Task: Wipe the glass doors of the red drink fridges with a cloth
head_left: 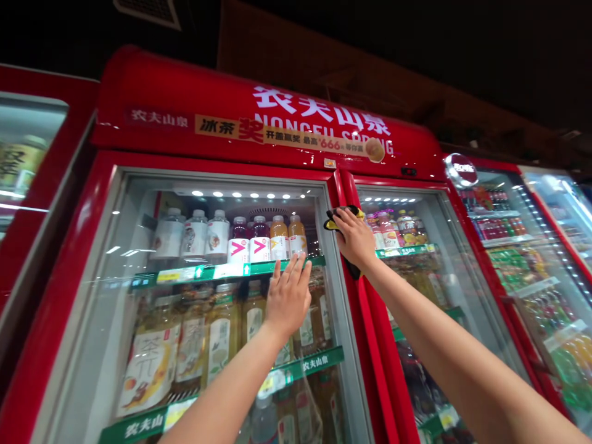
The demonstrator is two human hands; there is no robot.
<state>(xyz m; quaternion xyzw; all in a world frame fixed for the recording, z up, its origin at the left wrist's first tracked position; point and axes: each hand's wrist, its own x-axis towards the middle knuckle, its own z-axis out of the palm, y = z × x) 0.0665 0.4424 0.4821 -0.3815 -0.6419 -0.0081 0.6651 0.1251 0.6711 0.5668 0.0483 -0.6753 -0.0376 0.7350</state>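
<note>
A red double-door drinks fridge (217,161) stands in front of me, its doors closed. Flat against the left glass door, my left hand (289,297) has its fingers stretched out and holds nothing. Higher and to the right, my right hand (355,237) presses a black and yellow cloth (345,214) against the red frame where the two doors meet. Part of the cloth hangs below that hand. Behind the glass, white-labelled bottles (193,234) line the upper shelf, with larger tea bottles (155,357) beneath.
Another red-framed fridge (74,117) is at the left edge. More lit drinks fridges (493,163) run along the right, one with a round sign (461,171). A ceiling vent (148,11) shows at the top left.
</note>
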